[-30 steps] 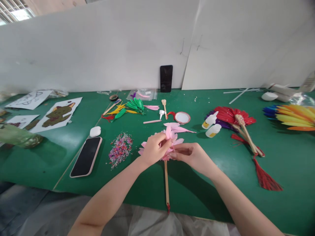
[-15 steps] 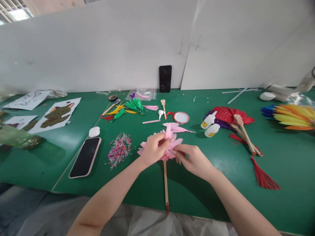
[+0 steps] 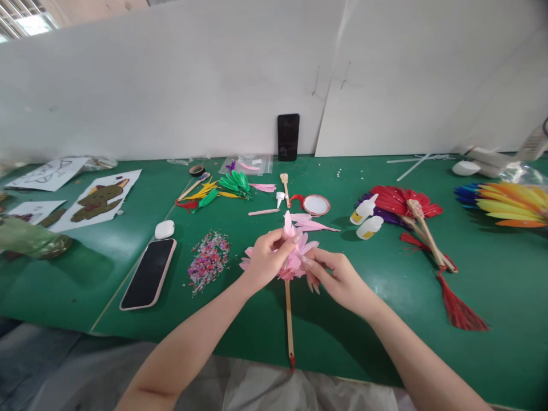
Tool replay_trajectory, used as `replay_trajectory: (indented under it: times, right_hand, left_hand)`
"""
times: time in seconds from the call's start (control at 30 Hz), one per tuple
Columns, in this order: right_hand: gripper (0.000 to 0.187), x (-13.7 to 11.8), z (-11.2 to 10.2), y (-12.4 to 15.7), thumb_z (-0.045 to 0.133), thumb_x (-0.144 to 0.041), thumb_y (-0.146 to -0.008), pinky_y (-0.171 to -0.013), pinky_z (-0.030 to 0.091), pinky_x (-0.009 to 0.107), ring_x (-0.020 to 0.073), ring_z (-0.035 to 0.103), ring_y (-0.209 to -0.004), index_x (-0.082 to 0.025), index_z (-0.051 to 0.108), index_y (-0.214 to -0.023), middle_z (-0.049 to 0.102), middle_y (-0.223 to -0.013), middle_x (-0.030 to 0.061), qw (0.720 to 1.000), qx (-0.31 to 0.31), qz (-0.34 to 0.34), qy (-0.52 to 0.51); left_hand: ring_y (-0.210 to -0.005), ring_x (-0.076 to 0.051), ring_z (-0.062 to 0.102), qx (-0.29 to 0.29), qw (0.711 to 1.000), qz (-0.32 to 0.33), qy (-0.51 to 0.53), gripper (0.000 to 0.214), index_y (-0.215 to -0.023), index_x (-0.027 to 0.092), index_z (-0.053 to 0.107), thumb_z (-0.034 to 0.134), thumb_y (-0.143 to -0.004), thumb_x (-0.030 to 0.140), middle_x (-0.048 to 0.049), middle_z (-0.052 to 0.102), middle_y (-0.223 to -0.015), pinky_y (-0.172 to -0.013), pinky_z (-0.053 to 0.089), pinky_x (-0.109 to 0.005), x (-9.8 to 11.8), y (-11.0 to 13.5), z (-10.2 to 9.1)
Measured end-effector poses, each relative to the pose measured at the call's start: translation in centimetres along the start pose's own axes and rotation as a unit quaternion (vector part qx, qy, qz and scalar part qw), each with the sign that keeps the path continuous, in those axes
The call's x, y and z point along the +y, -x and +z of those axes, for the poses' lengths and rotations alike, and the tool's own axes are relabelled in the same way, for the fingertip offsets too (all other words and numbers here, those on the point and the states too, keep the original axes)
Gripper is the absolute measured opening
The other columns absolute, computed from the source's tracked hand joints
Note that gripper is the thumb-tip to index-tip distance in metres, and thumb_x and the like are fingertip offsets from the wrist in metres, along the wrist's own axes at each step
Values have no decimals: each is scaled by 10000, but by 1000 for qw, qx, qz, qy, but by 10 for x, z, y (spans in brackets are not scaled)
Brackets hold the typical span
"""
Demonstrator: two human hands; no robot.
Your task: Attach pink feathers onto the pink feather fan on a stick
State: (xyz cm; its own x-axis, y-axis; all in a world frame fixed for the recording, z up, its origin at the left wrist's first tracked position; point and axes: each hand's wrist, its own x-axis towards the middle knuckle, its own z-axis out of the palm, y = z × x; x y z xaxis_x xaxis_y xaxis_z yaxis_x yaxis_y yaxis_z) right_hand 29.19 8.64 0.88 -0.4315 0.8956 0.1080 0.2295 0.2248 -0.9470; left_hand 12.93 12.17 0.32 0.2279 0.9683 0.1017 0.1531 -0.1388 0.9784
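Observation:
A pink feather fan (image 3: 295,262) on a long wooden stick (image 3: 290,319) lies on the green table (image 3: 342,325) in front of me. My left hand (image 3: 268,260) pinches a pink feather (image 3: 287,224) that stands up over the fan's head. My right hand (image 3: 334,277) is closed on the fan's right side, fingertips pressing the feathers near the hub. Loose pink feathers (image 3: 310,222) lie just beyond the fan.
A phone (image 3: 149,273), a white earbud case (image 3: 164,229) and a heap of coloured bits (image 3: 208,261) lie to the left. Two glue bottles (image 3: 366,220), a red feather fan (image 3: 406,205), a small round mirror (image 3: 315,204) and green and yellow feathers (image 3: 222,188) lie behind and right.
My left hand has lifted the pink feather higher above the fan. My right hand has shifted slightly, fingers spreading more against the fan's right edge.

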Motion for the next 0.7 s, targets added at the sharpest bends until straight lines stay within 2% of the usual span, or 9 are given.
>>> replay_trajectory:
  times: [0.27, 0.4, 0.53, 0.63, 0.7]
  right_hand:
    - [250, 6, 1, 2, 393, -221, -931, -528, 310, 210, 90, 376, -522, -190, 429, -685, 425, -581, -41, 989, 27, -62, 134]
    - [250, 6, 4, 2, 397, -224, -925, -516, 305, 218, 94, 357, -508, -192, 429, -679, 402, -563, -42, 984, 64, -66, 149]
    - [289, 3, 8, 2, 409, -247, -925, -512, 340, 217, 94, 412, -481, -195, 431, -642, 447, -522, -37, 985, 128, -51, 100]
    - [309, 1, 11, 2, 418, -270, -929, -512, 372, 220, 94, 459, -457, -196, 441, -630, 470, -482, -40, 986, 159, -30, 49]
    - [306, -1, 13, 1, 431, -308, -928, -492, 380, 224, 96, 464, -430, -196, 465, -645, 467, -463, -45, 983, 182, -11, 10]
  left_hand:
    - [-530, -84, 404, -64, 997, -41, 21, 341, -718, 117, 621, 600, -766, 454, 7, 491, -575, -497, 306, -214, 4, -3, -3]
    - [-478, -69, 359, -60, 997, -39, 1, 349, -654, 125, 596, 593, -769, 454, 33, 439, -508, -462, 278, -205, 6, -4, -5]
    - [-456, -60, 324, -9, 999, -31, 19, 365, -583, 137, 525, 601, -767, 444, 49, 378, -484, -441, 254, -203, 6, -2, -1]
    - [-497, -70, 361, 56, 998, 12, -2, 356, -574, 138, 519, 598, -780, 418, 36, 414, -513, -479, 294, -208, 5, 4, 3]
    - [-507, -78, 383, 75, 996, 41, -25, 333, -591, 140, 537, 580, -802, 394, 29, 451, -519, -496, 317, -213, 5, 7, 6]
